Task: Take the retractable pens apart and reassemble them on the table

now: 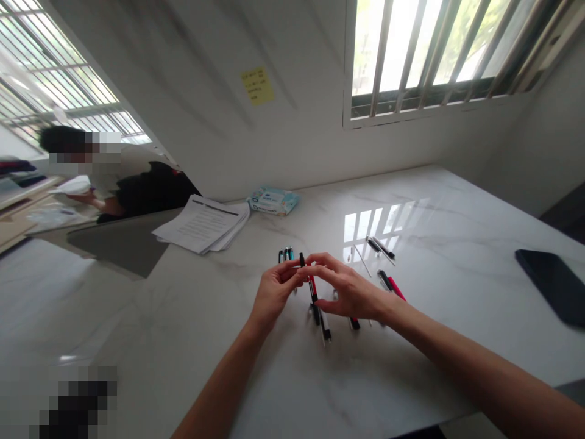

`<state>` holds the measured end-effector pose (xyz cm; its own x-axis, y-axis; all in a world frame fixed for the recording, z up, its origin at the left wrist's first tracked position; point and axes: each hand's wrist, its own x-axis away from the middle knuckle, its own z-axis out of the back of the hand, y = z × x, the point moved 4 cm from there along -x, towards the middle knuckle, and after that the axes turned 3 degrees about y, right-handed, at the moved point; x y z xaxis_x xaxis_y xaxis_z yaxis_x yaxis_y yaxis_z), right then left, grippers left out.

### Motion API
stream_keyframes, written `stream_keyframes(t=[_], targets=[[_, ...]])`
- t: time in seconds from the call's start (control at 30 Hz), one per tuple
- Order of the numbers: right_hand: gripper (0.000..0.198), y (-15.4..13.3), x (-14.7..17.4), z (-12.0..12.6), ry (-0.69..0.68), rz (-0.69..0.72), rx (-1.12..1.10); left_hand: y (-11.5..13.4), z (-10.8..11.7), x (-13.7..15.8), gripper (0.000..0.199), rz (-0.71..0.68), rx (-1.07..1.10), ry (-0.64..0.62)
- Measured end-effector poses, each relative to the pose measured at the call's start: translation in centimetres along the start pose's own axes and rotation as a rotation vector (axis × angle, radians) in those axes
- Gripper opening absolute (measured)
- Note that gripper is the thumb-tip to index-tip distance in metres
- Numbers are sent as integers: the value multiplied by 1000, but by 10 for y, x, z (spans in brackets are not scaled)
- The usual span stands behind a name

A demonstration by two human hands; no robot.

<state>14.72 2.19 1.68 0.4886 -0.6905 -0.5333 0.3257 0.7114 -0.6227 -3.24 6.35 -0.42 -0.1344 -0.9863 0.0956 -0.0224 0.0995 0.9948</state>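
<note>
Between my two hands stands a slim red-and-black pen (pixel 312 285), held upright above the table. My left hand (pixel 274 292) is closed, its thumb and fingertips pinching the pen near its black upper end. On the other side, my right hand (pixel 345 286) curls round it, fingers at the upper part and thumb near the lower end. Black and white pen parts (pixel 325 329) lie just below the hands. Another red-and-black part (pixel 354 323) shows partly under my right hand. Behind my left hand, several pens with teal and black ends (pixel 286 253) lie side by side, partly hidden.
Right of my hands lie black pen pieces and thin white refills (pixel 380 247), plus a red barrel (pixel 397 289). A dark phone (pixel 551 286) is at far right. Printed sheets (pixel 201 224) and a wipes pack (pixel 273 201) lie along the wall. A person (pixel 123 177) sits beyond the partition.
</note>
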Motion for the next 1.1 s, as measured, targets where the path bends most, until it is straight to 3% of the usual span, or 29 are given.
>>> stream_keyframes(t=[0.2,0.4,0.47,0.57,0.63,0.73,0.87,1.1], targets=[[62,0,-1,-2,-20,13,50,0,-2,2,47,20,-38,-18],[76,4,-4,10,-36,31,96,6,-2,1,45,-21,-27,-10],[75,18,-3,25,29,-32,150,6,1,0,46,-29,-12,14],[40,52,4,50,117,-231,303,6,7,-3,48,-45,7,52],[22,75,10,61,104,-343,388,8,10,-3,46,-64,12,72],[18,99,18,67,21,-436,435,14,12,-2,40,-107,-3,111],[11,106,19,62,-15,-449,423,20,10,2,35,-158,-34,147],[14,92,14,62,199,-450,112,15,3,3,35,-131,-92,34]])
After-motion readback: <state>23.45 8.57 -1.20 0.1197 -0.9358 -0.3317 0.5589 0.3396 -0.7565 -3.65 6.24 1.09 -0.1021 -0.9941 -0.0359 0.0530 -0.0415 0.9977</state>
